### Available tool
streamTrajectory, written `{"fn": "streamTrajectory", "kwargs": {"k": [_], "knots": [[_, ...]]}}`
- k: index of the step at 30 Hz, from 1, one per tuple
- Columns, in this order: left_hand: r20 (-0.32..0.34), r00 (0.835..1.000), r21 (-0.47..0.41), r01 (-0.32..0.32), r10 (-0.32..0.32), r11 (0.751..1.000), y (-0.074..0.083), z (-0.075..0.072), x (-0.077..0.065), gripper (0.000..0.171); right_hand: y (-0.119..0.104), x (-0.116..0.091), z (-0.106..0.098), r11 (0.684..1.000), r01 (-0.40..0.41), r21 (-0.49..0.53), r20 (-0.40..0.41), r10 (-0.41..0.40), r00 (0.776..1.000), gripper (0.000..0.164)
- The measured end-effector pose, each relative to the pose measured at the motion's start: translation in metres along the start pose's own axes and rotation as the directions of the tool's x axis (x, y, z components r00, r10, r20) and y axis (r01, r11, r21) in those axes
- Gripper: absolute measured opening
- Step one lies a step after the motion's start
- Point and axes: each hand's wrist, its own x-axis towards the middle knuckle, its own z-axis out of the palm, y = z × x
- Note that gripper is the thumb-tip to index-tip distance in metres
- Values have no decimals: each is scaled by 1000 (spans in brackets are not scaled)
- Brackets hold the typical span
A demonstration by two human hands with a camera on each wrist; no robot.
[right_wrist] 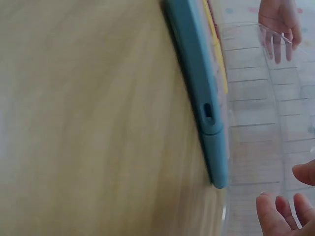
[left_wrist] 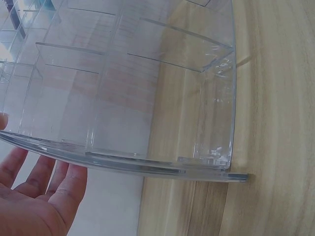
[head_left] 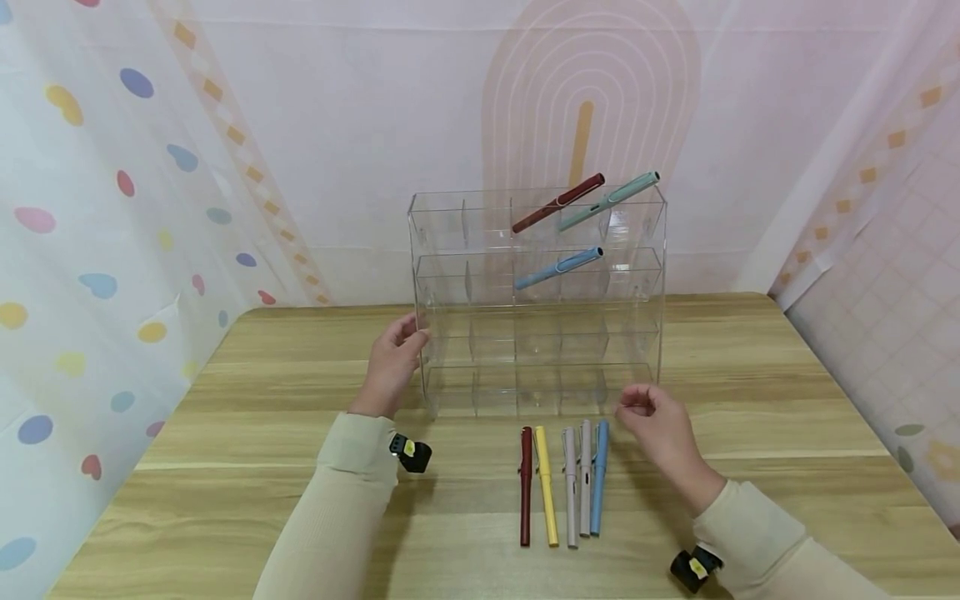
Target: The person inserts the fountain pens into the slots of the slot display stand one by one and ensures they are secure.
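Clear plastic forms the tiered rack (head_left: 491, 350) I see standing on the wood-grain tabletop (head_left: 795, 392), just to the right of the left hand (head_left: 393, 358). My left wrist view shows that hand holding the rack's side panel, thumb on one face and fingers on the other. The right hand (head_left: 660, 421) is by the lower corner nearest it, fingers loosely bent, thumb apart from them, holding nothing; I cannot tell whether it touches the rack. Up and to the left of it, a dark red pen (head_left: 558, 202) and a mint pen (head_left: 609, 202) lean in the top tier, with a light blue pen (head_left: 558, 268) one tier below. Immediately left of the right hand lies a blue pen (head_left: 600, 479) on the tabletop; farther left from there I count two greyish pens (head_left: 572, 487), a yellow pen (head_left: 547, 487) and a maroon pen (head_left: 526, 487), clip ends toward the rack.
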Motion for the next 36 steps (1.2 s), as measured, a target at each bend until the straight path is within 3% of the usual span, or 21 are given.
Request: {"fn": "streamTrajectory", "kwargs": {"k": [11,24,36], "knots": [[-5,1000,5,7,-7,1000,0,0,0,48,14,2,6,998,-40,-46,121,46,992,38],[-2,1000,-5,5,-5,1000,-2,0,1,48,15,5,11,981,-47,-189,209,87,974,48],[6,1000,-11,0,0,1000,-2,0,1,49,12,11,17,966,15,-259,241,49,969,40]]}}
